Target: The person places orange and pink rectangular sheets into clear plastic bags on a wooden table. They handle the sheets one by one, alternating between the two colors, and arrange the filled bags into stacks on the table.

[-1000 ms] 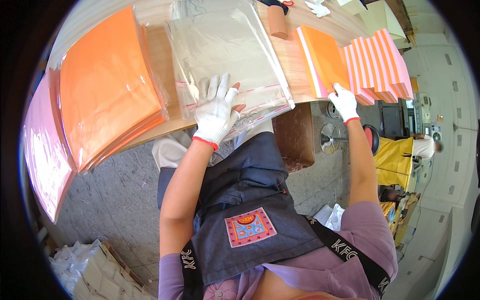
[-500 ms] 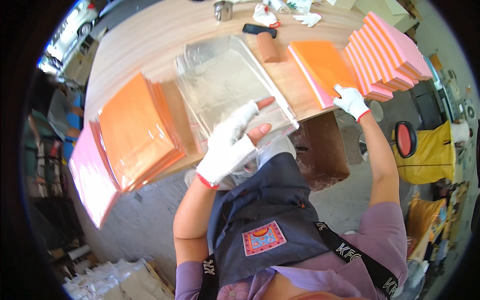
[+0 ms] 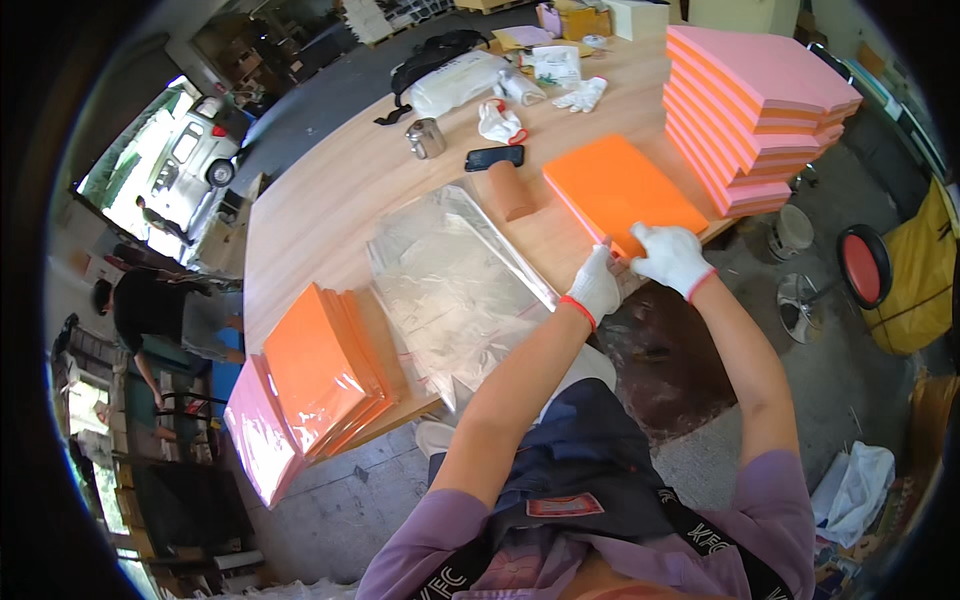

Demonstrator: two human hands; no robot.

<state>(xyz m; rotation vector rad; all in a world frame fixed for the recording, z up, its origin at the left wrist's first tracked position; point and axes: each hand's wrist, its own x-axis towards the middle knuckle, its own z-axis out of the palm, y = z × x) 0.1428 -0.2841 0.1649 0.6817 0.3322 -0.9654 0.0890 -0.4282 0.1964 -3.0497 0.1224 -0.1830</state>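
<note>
A small stack of orange sheets (image 3: 620, 190), with pink showing along its left side, lies near the table's front edge. Over its near edge, my gloved right hand (image 3: 672, 260) is closed, thumb and fingers at the sheets. Beside it my left hand (image 3: 595, 288), in a white glove with bare fingertips, closes on the near corner; its grip is partly hidden. Left of the stack lies a pile of clear plastic bags (image 3: 450, 260), partly under my left forearm. Further left, orange packs in clear wrap (image 3: 325, 365) overlap a wrapped pink pack (image 3: 262, 425) jutting over the table edge.
A tall stack of alternating pink and orange sheets (image 3: 740, 110) stands at the right. Beyond the bags are a brown cylinder (image 3: 512, 190), a phone (image 3: 495, 157), a metal cup (image 3: 425, 138) and spare gloves (image 3: 582, 95). A red-topped stool (image 3: 865, 266) stands right; another person (image 3: 160, 315) is at the left.
My left hand has moved right from over the plastic bags to the orange stack's near edge, beside my right hand. The view has shifted, showing more of the room beyond the table.
</note>
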